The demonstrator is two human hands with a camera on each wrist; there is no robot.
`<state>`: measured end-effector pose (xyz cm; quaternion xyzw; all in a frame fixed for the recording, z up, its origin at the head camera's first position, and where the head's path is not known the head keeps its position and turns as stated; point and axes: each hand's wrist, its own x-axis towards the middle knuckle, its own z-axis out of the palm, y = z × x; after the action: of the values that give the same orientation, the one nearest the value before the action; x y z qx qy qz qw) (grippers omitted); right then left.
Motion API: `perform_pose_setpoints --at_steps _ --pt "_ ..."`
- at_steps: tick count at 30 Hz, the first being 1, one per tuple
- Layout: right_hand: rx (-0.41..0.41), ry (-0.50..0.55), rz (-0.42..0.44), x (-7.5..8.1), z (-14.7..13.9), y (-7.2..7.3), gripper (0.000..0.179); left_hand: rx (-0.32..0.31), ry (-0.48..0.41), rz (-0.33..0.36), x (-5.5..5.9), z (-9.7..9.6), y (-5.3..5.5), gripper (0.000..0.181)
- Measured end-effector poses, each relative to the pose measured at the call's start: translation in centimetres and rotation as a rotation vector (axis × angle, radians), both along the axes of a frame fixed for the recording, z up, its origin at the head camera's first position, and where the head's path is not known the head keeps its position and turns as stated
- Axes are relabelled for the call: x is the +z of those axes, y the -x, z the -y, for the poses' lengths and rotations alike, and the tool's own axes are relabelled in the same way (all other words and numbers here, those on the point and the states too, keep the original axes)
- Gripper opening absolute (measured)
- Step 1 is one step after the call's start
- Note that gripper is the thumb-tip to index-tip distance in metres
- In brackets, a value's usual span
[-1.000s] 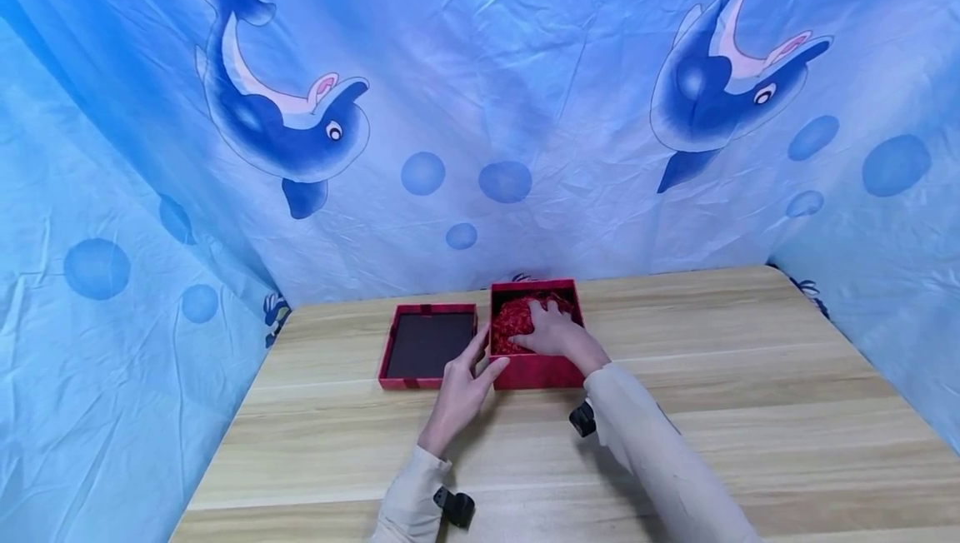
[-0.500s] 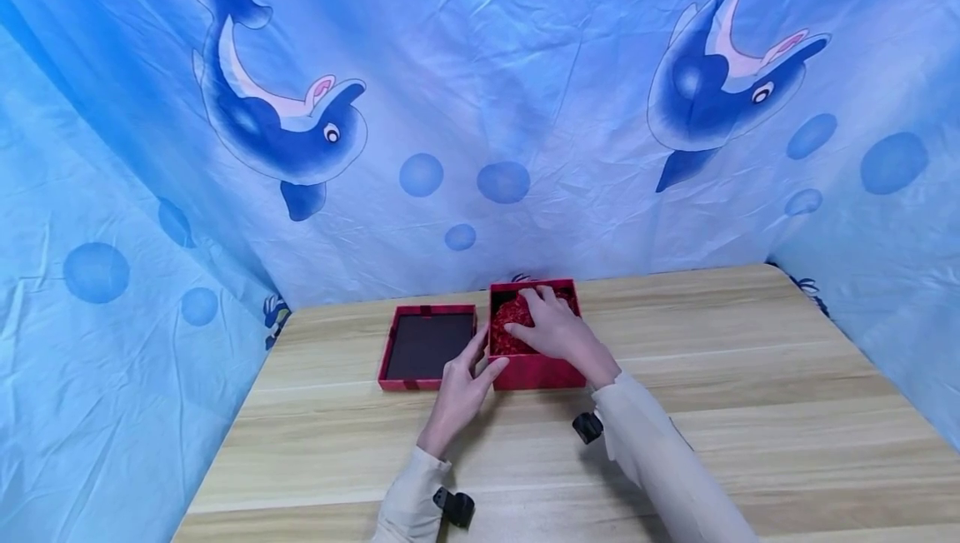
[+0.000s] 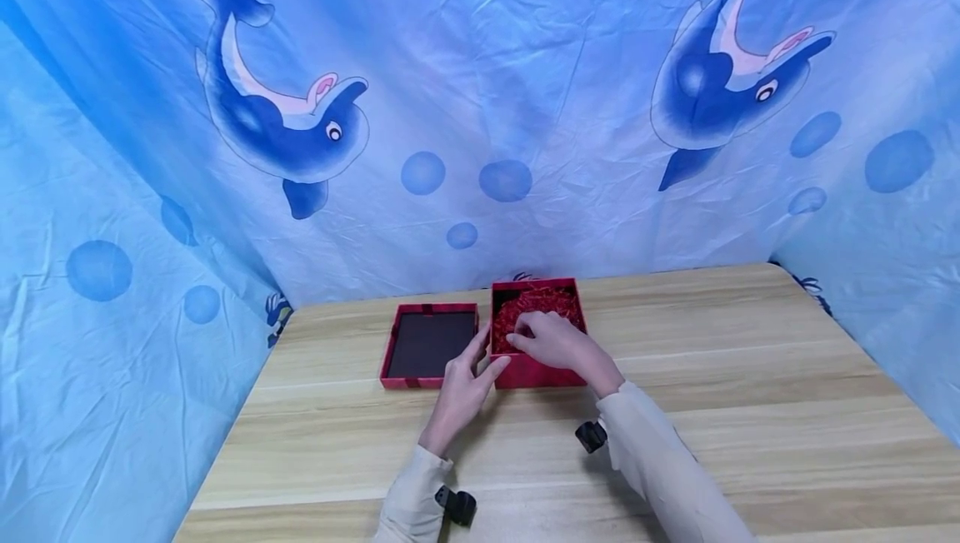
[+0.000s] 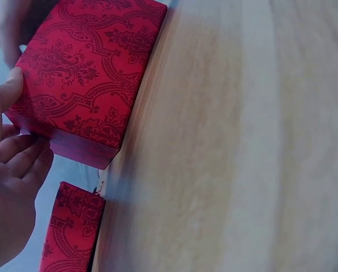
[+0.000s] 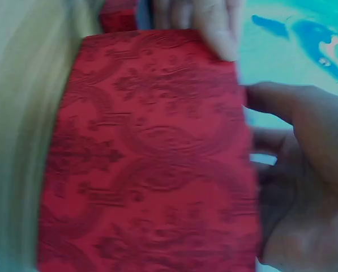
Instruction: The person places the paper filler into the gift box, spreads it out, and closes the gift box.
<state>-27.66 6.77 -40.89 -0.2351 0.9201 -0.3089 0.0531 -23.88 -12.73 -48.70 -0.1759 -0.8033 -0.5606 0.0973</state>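
The red box [image 3: 538, 372] is standing near the far edge of the wooden table [image 3: 757, 410], its top uncovered and its red shredded filling [image 3: 546, 299] showing inside. The left hand [image 3: 458, 391] is holding the box's near left corner, the thumb pressing on the front wall and the fingers lying along the left side. The right hand [image 3: 555, 341] is reaching over the front wall into the box, its fingers bending in a narrow curl at the filling (whether they are pinching any strands, I cannot tell, since the wall is hiding the fingertips from the wrist cameras). Just left of the box, a shallow red lid [image 3: 429, 343] is lying with its dark inside facing up, the left hand partly covering its near right corner. Dark scrolling patterns are running across the box's front wall. Behind the table, a blue dolphin-printed cloth [image 3: 450, 52] is hanging in wrinkles.
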Motion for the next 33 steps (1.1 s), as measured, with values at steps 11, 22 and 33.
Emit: perform_pose_setpoints --at_steps 11,22,33 --pt "0.105 0.040 -0.014 1.3 -1.3 -0.1 0.025 0.011 0.028 -0.027 -0.1 0.0 0.2 0.066" --pt "0.239 0.039 0.089 0.7 0.1 -0.6 0.039 0.034 0.053 -0.041 0.0 0.1 0.2 0.067" --pt "-0.016 0.068 -0.135 1.5 -0.6 0.6 0.032 0.007 0.023 -0.030 0.0 0.1 0.2 0.066"
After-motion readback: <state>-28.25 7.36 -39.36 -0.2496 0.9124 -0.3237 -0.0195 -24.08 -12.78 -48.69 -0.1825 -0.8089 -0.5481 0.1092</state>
